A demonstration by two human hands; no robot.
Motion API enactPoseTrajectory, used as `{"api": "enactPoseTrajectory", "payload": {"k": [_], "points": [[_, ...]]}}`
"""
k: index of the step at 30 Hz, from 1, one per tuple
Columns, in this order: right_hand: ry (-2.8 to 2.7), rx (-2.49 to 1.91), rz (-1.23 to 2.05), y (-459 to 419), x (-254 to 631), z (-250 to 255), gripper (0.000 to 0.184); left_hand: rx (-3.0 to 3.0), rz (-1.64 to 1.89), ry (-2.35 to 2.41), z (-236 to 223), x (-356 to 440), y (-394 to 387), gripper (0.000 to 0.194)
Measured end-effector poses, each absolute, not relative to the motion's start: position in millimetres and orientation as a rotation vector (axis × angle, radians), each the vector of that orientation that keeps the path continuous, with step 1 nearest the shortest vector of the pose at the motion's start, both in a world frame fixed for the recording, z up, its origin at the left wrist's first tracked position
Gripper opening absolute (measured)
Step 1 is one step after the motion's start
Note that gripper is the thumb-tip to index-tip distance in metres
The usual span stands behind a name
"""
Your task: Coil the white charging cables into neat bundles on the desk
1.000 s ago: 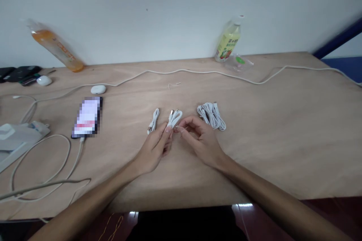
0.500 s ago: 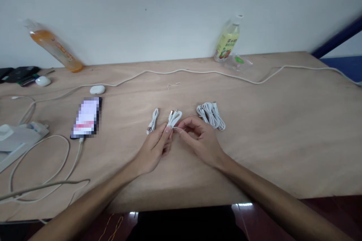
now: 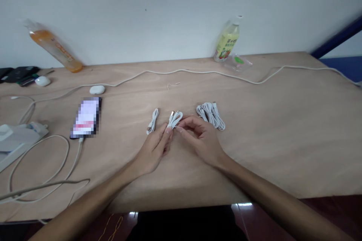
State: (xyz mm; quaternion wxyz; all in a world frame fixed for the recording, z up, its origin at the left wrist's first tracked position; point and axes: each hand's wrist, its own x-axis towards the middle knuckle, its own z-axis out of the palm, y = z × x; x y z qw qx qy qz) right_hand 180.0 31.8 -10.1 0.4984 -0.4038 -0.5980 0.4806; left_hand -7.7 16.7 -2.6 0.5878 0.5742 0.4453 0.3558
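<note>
A folded white USB cable (image 3: 175, 119) is gripped between the thumb and fingers of my left hand (image 3: 154, 147), its metal plug pointing away from me. Beside it, my right hand (image 3: 199, 135) has thumb and forefinger pinched on the end of a thin white twist tie (image 3: 177, 127) at the cable's middle. The fingers partly cover the tie. Left of my hands lies another bundled white cable (image 3: 153, 121). Several more bundled white cables (image 3: 210, 115) lie together just beyond my right hand.
A loose thin tie (image 3: 173, 85) lies farther back. A long white cord (image 3: 215, 72) crosses the table (image 3: 277, 139). At left are a phone (image 3: 86, 117), a white earbud case (image 3: 97, 89) and a power strip (image 3: 19, 139). Bottles of orange drink (image 3: 56, 51) and yellow drink (image 3: 227, 43) stand by the wall.
My right thumb and fingertips have shifted slightly at the tie beside the cable. My left hand keeps its hold, and the cable's loop and plugs have turned a little.
</note>
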Motion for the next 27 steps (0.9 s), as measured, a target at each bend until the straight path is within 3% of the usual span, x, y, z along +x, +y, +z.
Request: {"api": "enactPoseTrajectory", "payload": {"k": [7,27], "points": [[-1.393,-0.968,1.199,30.3,177.0,-11.5,0.006,1.369,0.807,1.051,-2.6,-9.1,16.0,0.048],[-1.514,-1.016,0.841,19.7,168.0,-18.3,0.003,0.782,0.689,0.667,2.7,-3.2,16.9,0.049]]}}
